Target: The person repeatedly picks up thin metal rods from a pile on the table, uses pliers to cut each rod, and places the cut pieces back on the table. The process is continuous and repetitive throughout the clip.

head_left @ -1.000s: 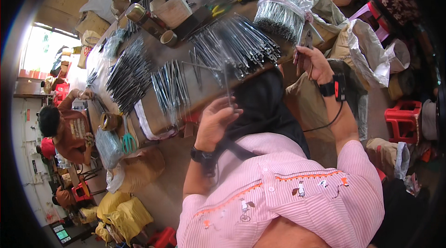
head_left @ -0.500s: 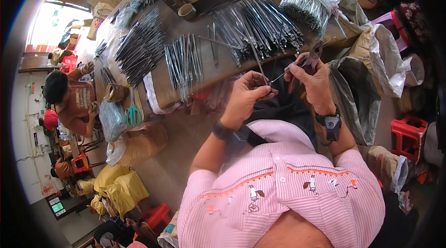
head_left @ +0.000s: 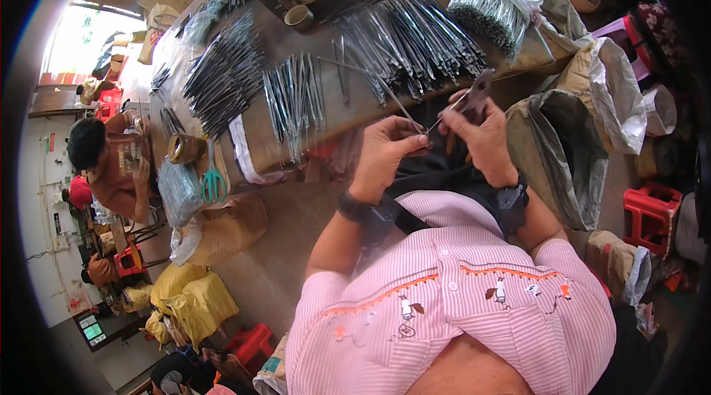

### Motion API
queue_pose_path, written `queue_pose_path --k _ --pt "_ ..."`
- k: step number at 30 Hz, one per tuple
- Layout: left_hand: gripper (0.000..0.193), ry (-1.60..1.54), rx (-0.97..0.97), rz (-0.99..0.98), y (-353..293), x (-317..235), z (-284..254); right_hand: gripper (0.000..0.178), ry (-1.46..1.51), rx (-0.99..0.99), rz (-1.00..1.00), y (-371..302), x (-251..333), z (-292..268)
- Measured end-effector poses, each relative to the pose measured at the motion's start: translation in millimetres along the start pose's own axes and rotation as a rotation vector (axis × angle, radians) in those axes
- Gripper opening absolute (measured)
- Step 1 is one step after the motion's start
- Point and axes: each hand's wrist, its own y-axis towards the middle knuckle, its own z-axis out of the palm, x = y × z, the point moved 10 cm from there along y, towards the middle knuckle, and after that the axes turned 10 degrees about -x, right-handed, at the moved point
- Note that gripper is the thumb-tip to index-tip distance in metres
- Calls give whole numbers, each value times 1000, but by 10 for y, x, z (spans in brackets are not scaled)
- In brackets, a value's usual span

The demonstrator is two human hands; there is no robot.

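Observation:
My left hand is closed, its thumb and fingers pinching the end of a thin metal rod that slants up and left toward the table. Close beside it, my right hand is closed around a pair of pliers, whose metal head points up and away from me. Its thumb and fingertips also pinch a short thin wire that reaches to the rod's end at my left fingertips. Whether wire and rod are joined there is too small to tell. Both hands are over my lap, in front of the table edge.
On the table lie several piles of metal rods, with a plastic-wrapped bundle at the right. A cup stands farther back. Teal scissors are at the left end. Open sacks stand right; another person sits left.
My right hand has turned and moved slightly left and down, bringing the pliers' head round to the left. The rod in my left hand has tilted farther left.

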Motion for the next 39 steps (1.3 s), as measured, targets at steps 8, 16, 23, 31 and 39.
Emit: queue_pose_path --k 8,16,23,31,39 --pt "24 146 130 -8 -138 29 104 18 129 -38 145 200 -32 -185" --pt "26 108 260 -108 -273 26 316 26 81 78 279 74 -228 -115" --pt "14 -259 159 -373 -267 173 296 25 77 93 250 59 -209 -34" --pt "8 -219 64 -325 -37 457 210 22 40 91 202 15 -201 -54" --pt "17 -29 27 -69 -4 222 113 36 688 26 924 -288 -827 -218"
